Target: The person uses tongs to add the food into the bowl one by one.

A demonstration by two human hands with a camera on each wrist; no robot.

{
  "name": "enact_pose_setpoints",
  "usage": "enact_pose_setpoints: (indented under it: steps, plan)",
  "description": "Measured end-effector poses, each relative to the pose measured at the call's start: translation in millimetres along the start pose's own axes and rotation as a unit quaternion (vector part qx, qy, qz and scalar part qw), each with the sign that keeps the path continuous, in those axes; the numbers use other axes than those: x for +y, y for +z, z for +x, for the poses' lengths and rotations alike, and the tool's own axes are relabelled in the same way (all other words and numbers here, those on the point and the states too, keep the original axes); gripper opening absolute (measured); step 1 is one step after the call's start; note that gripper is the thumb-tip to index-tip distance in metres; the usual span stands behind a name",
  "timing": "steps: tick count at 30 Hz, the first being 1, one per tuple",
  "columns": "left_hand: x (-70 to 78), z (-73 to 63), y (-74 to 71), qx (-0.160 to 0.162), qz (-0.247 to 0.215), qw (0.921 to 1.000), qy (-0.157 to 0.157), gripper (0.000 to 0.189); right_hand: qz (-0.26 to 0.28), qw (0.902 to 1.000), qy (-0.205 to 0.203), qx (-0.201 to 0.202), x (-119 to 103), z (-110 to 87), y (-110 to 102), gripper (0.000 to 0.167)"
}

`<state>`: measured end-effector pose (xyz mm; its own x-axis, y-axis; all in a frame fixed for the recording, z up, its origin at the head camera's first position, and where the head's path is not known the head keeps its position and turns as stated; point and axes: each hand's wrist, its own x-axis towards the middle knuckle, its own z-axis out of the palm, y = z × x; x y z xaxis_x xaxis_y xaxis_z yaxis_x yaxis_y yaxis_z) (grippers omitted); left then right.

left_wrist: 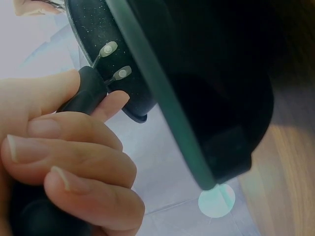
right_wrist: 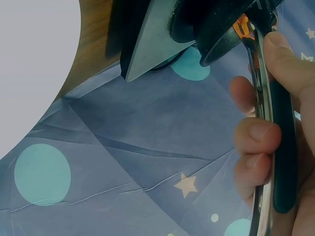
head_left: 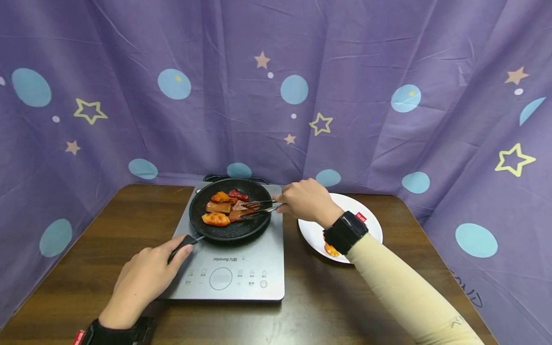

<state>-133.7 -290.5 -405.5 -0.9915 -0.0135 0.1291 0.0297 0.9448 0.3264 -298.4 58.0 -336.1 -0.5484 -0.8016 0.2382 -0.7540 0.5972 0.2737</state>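
My left hand (head_left: 148, 270) grips the black handle (left_wrist: 83, 93) of a dark speckled frying pan (head_left: 220, 234). In the pan lie an orange chicken wing (head_left: 215, 219), a brown slab (head_left: 218, 207), another orange piece (head_left: 221, 197), a dark red piece (head_left: 238, 194) and some reddish-brown meat (head_left: 236, 215). From the right, my right hand (head_left: 308, 201) holds metal tongs (right_wrist: 263, 118) with dark grips. Their tips reach into the pan at the meat's right side; whether they pinch it I cannot tell.
Beneath the pan is a silver induction cooktop (head_left: 271, 268) on a brown wooden table (head_left: 327, 302). A white plate (head_left: 373, 232), partly behind my right wrist, bears an orange food piece (head_left: 331, 249). A black cord (head_left: 211, 178) lies behind the cooktop, before a purple curtain (head_left: 241, 120).
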Motion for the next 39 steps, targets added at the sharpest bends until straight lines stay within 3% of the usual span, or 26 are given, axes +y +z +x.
enact_pose_setpoints:
  steps: [9, 14, 20, 29, 39]
  plan:
    - [0.1, 0.0, 0.1, 0.005, 0.002, 1.0, 0.003, 0.061, -0.003, 0.9999, -0.001, 0.014, 2, -4.5, -1, 0.03]
    - [0.8, -0.1, 0.8, 0.005, -0.001, 1.0, 0.002, 0.06, 0.007, 0.9985, 0.009, 0.054, 12, -20.3, -10, 0.03]
    - [1.5, 0.2, 0.1, 0.007, 0.0, 1.0, 0.003, 0.06, 0.017, 0.9965, 0.039, 0.072, 32, -53.2, -22, 0.037]
    - [1.0, -0.2, -0.9, -0.001, -0.001, 1.0, -0.001, 0.062, 0.021, 0.9937, 0.103, 0.038, 71, -114.2, -16, 0.042]
    - [3.5, 0.1, -2.6, -0.002, -0.001, 1.0, -0.001, 0.062, 0.024, 0.9836, 0.179, 0.005, 96, -175.3, -8, 0.041]
